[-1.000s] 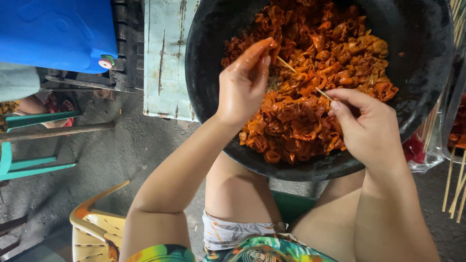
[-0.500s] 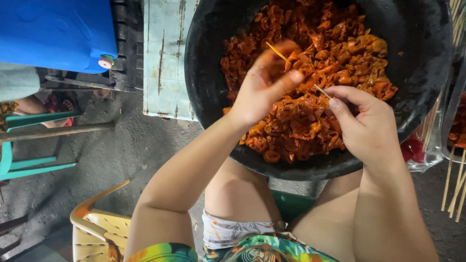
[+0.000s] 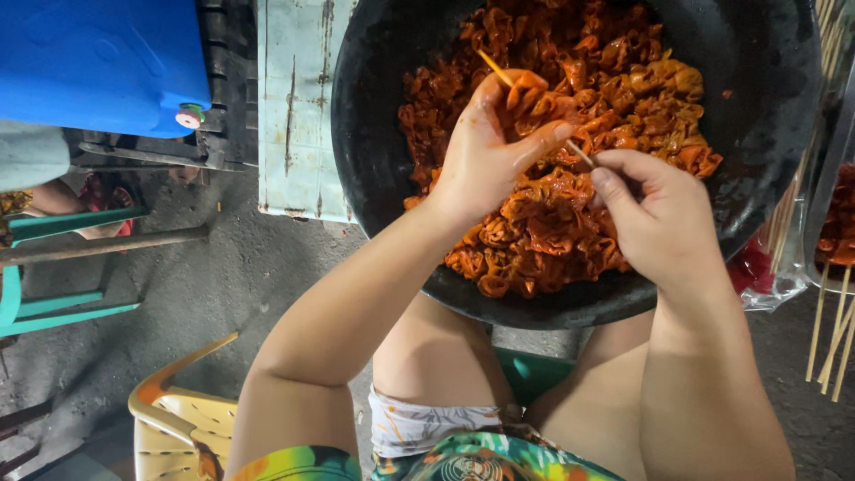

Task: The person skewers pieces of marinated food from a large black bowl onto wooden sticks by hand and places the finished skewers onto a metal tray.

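- Your right hand (image 3: 659, 218) pinches the near end of the wooden skewer (image 3: 534, 111) between closed fingers.
- Your left hand (image 3: 490, 147) grips a meat piece (image 3: 530, 93), fingers closed, on the skewer.
- Both work above the black basin (image 3: 374, 134) of orange marinated meat (image 3: 552, 232).

The basin (image 3: 374, 134) rests on the person's knees, the meat pieces (image 3: 552, 232) heaped in it. Left of its rim a jug (image 3: 98, 62) sits on a crate (image 3: 223, 89). Spare skewers (image 3: 833, 330) lie right of the rim; a chair (image 3: 178, 419) stands on the floor (image 3: 223, 285) below-left.
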